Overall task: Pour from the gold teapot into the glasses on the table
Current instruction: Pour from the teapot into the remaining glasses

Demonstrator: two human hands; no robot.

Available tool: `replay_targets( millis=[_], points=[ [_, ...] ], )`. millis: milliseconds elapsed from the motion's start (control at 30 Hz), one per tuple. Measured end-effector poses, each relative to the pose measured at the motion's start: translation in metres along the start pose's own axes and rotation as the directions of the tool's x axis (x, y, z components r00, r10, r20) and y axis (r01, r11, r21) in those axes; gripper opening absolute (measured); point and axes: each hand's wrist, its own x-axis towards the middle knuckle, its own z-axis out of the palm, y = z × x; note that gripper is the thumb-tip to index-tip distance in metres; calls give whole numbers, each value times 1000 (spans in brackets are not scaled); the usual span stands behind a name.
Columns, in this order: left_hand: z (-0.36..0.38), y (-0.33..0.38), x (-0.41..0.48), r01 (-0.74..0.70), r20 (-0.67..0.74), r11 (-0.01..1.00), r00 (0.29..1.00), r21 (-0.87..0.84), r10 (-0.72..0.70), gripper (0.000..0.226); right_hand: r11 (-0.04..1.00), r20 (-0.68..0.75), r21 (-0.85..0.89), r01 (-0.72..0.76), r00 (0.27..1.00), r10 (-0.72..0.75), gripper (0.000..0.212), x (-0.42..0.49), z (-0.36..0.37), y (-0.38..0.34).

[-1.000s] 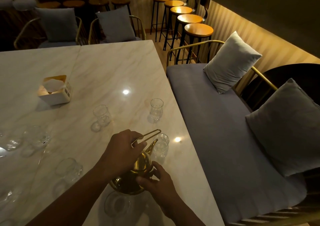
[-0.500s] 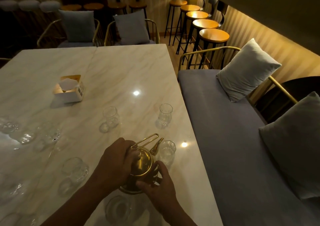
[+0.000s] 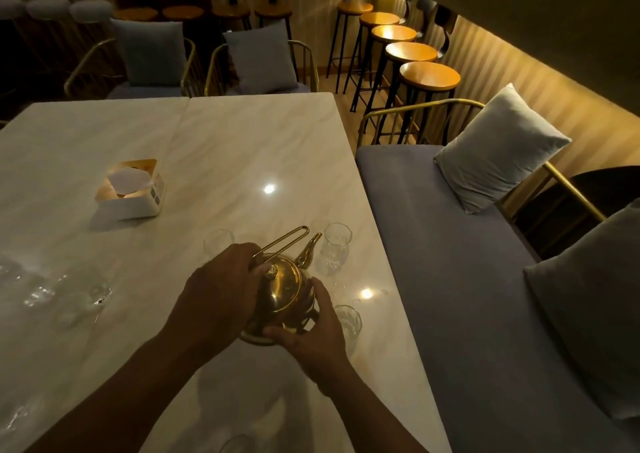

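The gold teapot point(image 3: 282, 291) hangs above the marble table point(image 3: 242, 147), near its right edge. My left hand point(image 3: 221, 291) grips its wire handle. My right hand point(image 3: 310, 331) cups the pot's lower right side. The spout points up and away, close to a clear glass point(image 3: 336, 248) just beyond it. A second glass point(image 3: 348, 321) stands partly hidden behind my right hand. A third glass point(image 3: 218, 241) peeks out above my left hand.
Several more clear glasses point(image 3: 83, 296) stand at the table's left. A white tissue box point(image 3: 133, 191) sits mid-left. A grey bench point(image 3: 467, 262) with cushions runs along the table's right edge. Bar stools point(image 3: 429, 76) line the far wall.
The teapot has moved away from me, from the nearer glass toward the farther one, and tipped back more upright. Both hands stayed on it. The view has shifted.
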Motion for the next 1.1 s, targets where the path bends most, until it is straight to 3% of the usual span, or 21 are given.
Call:
replay_targets(
  millis=[567,933,1100],
  points=[
    [35,-16,93,-146,104,977,986,156,131,30,988,-88,72,-136,986,142,111,70,2,14],
    [62,-13,135,-168,128,956,982,242,140,36,951,-68,176,-254,961,270,110,94,7,30],
    [70,-9,146,-180,134,949,980,260,149,37,933,-46,227,-279,954,296,100,99,8,33]
  ],
)
